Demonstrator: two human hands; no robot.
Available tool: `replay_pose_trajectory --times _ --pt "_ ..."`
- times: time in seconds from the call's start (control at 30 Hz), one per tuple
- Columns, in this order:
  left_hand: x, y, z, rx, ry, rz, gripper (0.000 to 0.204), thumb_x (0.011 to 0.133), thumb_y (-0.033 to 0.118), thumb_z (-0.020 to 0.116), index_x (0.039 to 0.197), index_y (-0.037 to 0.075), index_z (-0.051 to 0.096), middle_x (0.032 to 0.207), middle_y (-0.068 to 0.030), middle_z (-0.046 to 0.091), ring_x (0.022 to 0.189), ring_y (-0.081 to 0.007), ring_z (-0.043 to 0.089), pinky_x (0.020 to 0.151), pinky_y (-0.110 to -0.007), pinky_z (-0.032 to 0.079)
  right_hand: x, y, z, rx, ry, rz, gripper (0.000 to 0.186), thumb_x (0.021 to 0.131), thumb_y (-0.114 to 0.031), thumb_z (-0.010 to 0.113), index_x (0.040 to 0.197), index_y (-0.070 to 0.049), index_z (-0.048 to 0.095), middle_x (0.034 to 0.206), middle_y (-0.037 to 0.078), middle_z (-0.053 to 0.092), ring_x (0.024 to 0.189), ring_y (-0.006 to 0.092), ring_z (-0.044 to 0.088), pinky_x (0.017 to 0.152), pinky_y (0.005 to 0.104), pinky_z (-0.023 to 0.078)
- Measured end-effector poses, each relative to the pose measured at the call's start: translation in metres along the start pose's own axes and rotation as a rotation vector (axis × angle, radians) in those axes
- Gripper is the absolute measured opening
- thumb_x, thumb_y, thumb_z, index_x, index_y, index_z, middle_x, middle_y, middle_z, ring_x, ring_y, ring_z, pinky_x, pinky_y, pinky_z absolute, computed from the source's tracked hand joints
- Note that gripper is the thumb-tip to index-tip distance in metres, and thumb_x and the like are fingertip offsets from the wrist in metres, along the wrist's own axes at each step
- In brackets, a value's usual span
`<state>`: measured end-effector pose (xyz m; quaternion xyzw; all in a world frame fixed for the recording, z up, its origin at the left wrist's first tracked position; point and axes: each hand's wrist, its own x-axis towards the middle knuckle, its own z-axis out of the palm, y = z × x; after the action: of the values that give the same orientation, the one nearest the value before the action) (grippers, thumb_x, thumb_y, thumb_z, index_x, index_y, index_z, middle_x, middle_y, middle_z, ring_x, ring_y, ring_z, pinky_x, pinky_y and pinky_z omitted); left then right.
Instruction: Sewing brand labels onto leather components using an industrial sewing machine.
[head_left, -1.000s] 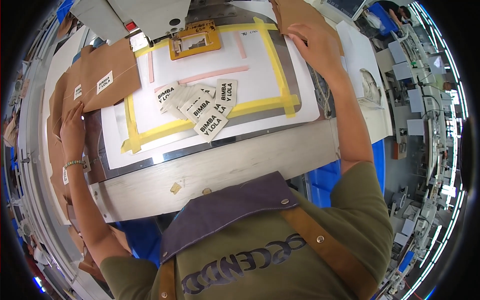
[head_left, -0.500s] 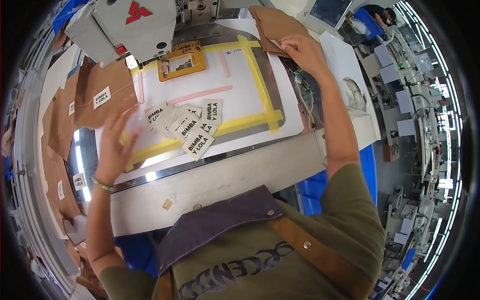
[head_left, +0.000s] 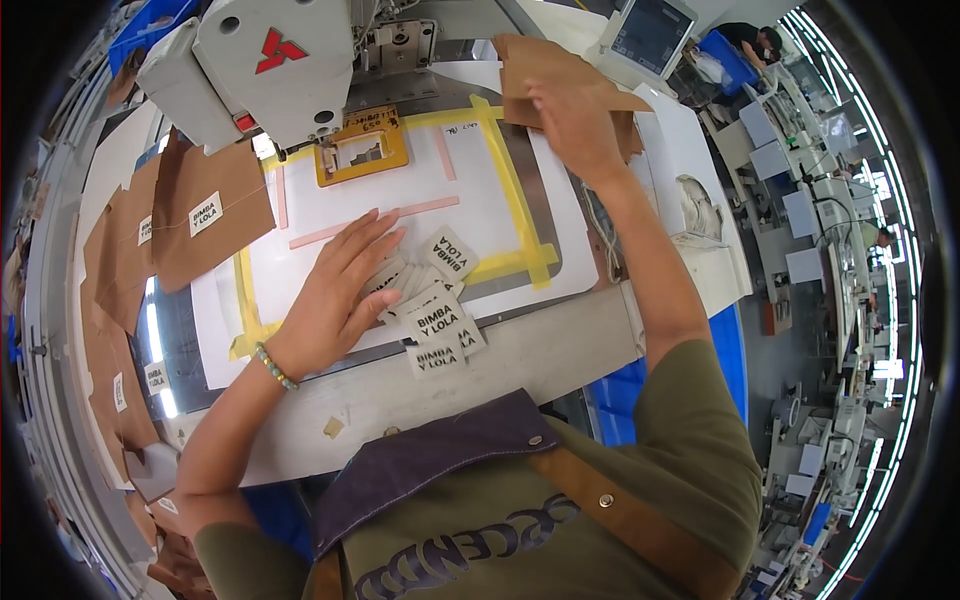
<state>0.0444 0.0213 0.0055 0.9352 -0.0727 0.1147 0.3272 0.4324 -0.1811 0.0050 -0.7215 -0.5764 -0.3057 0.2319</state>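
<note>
My left hand (head_left: 335,290) lies with fingers apart over a loose pile of white printed fabric labels (head_left: 437,318), which spreads past the lower yellow-tape border of the white template sheet (head_left: 345,210). My right hand (head_left: 575,130) grips brown pieces (head_left: 615,95) stacked at the upper right; its thumb is hidden. Inside the border are pink strips (head_left: 375,215) and a yellow frame (head_left: 393,155) beneath the white sewing machine head (head_left: 270,85). More brown pieces (head_left: 215,245), with white labels on them, lie overlapping at the left.
A screen (head_left: 648,38) stands behind the brown stack. A white board with a cutout (head_left: 690,140) is at the right, above a blue bin (head_left: 720,390). Other workstations fill the right side, where a person (head_left: 760,45) in a dark top bends over a blue container.
My left hand has left the brown pieces at the left and moved right onto the labels, which have shifted toward the front edge. My right hand has shifted the brown stack slightly.
</note>
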Motion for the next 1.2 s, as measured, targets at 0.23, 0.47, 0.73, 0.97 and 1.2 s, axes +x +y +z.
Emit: replay_pose_trajectory --times 0.23,0.47,0.73,0.97,1.2 --pt "0.057 -0.015 -0.006 0.121 0.183 0.12 0.059 0.093 0.008 0.078 0.149 0.001 0.06 0.152 -0.0173 0.063 0.137 -0.0374 0.061 0.114 -0.045 0.052 -0.006 -0.054 0.015 0.003 -0.263 -0.236 0.026 0.095 -0.008 0.067 0.12 -0.006 0.073 0.109 0.01 0.078 0.1 0.0307 0.075 0.087 0.0428 0.06" --pt "0.107 -0.025 0.017 0.249 0.286 0.169 0.038 0.086 0.002 0.078 0.123 0.0 0.071 0.122 -0.0153 0.073 0.112 -0.0369 0.068 0.098 -0.046 0.058 -0.003 -0.111 0.003 0.237 -0.188 -0.422 0.018 0.088 -0.015 0.07 0.104 -0.013 0.076 0.111 0.0 0.076 0.099 0.0214 0.071 0.083 0.0365 0.058" --pt "0.077 -0.05 0.01 0.608 0.157 0.272 0.017 0.083 0.007 0.069 0.099 0.004 0.067 0.098 -0.0098 0.067 0.099 -0.0282 0.068 0.088 -0.04 0.059 -0.021 -0.104 -0.01 0.122 -0.217 -0.352 0.025 0.089 -0.011 0.071 0.112 -0.011 0.078 0.122 0.003 0.078 0.115 0.0227 0.072 0.096 0.0393 0.057" --pt "0.039 -0.058 -0.014 0.823 0.074 0.232 0.028 0.083 0.006 0.07 0.11 0.001 0.072 0.11 -0.0086 0.072 0.106 -0.0251 0.069 0.089 -0.036 0.061 -0.016 -0.1 0.004 -0.035 -0.255 -0.321 0.034 0.091 -0.012 0.07 0.124 -0.008 0.077 0.134 0.006 0.076 0.131 0.0242 0.066 0.115 0.0442 0.049" --pt "0.003 -0.057 -0.026 0.863 0.078 0.123 0.03 0.085 0.004 0.071 0.115 0.003 0.074 0.115 -0.0074 0.075 0.107 -0.0237 0.07 0.086 -0.035 0.062 -0.01 -0.125 0.013 0.134 -0.426 -0.228 0.036 0.101 -0.014 0.067 0.135 -0.009 0.074 0.148 0.006 0.069 0.149 0.0229 0.053 0.127 0.05 0.037"
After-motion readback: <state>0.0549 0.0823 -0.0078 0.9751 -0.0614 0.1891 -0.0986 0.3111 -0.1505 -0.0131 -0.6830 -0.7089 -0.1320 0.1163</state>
